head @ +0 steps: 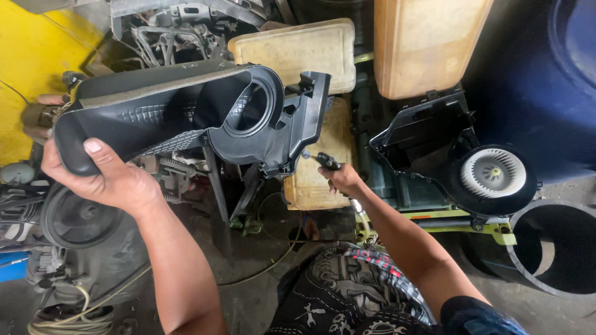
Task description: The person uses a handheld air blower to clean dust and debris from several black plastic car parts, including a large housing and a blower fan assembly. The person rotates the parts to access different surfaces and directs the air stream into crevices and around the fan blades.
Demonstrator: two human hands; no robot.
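Over oily floor — ribbed black plastic housing (186, 118) (left hand (102, 177) gripping).

Off to the right, a black housing with a white fan wheel (493, 172); above it, tan plastic jugs (425, 43), beside a blue barrel (546, 80); yellow wall (31, 56) upper left.
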